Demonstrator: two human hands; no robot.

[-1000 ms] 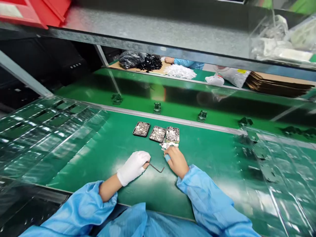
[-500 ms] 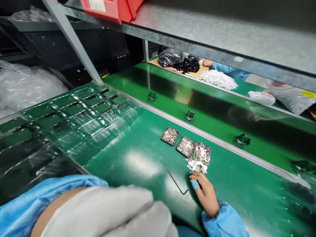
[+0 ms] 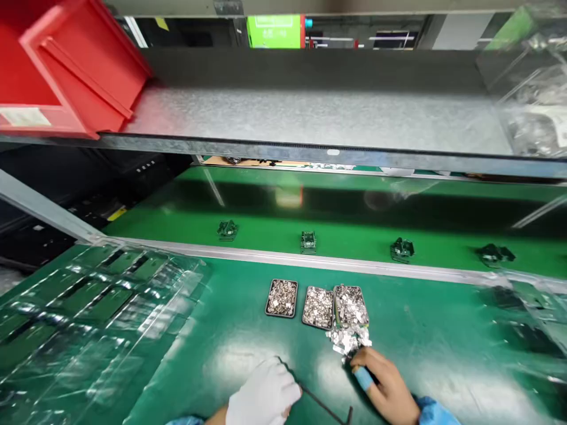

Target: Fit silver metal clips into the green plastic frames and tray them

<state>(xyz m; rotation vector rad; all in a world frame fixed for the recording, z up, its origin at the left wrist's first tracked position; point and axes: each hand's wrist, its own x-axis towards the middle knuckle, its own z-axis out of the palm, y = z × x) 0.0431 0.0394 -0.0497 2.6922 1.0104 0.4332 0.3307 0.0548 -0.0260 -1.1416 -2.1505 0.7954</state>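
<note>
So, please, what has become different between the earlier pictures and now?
Half a second ago, the white-gloved left hand was up near the camera and the hex key lay free; now this hand is back down over the key, though its grip is unclear. The right hand stays beside the loose metal pieces; the three trays keep their arrangement.

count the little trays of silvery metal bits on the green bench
3: the left tray standing apart, the middle tray, and the right tray close beside it, with loose metal pieces in front. None appears hidden, though the picture's sides are blurred.
</note>
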